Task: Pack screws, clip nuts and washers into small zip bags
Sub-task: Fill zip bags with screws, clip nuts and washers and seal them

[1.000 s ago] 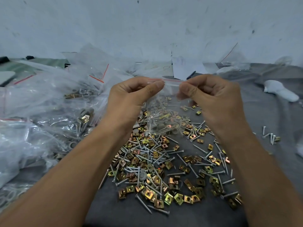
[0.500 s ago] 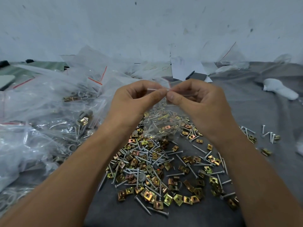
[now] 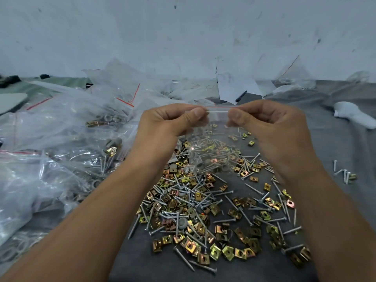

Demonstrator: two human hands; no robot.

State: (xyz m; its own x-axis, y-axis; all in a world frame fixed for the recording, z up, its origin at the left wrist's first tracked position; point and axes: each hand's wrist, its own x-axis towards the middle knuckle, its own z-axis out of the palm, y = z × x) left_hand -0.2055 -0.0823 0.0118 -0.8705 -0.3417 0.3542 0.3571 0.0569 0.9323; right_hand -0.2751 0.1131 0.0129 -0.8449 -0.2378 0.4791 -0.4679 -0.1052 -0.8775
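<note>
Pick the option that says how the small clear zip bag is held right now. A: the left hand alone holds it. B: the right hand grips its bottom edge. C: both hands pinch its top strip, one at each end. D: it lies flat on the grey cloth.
C: the left hand and the right hand each pinch an end of the red-lined top strip of the small clear zip bag, which hangs above the loose screws and clip nuts.

A clear zip bag [image 3: 217,137] with red strip, gold clip nuts [image 3: 215,250], silver screws [image 3: 184,258], grey cloth [image 3: 142,261].

Hands: left hand [image 3: 173,121] and right hand [image 3: 268,123], together half a second ago, now apart.
Zip bag [image 3: 217,137]: top strip stretched flat again.
</note>
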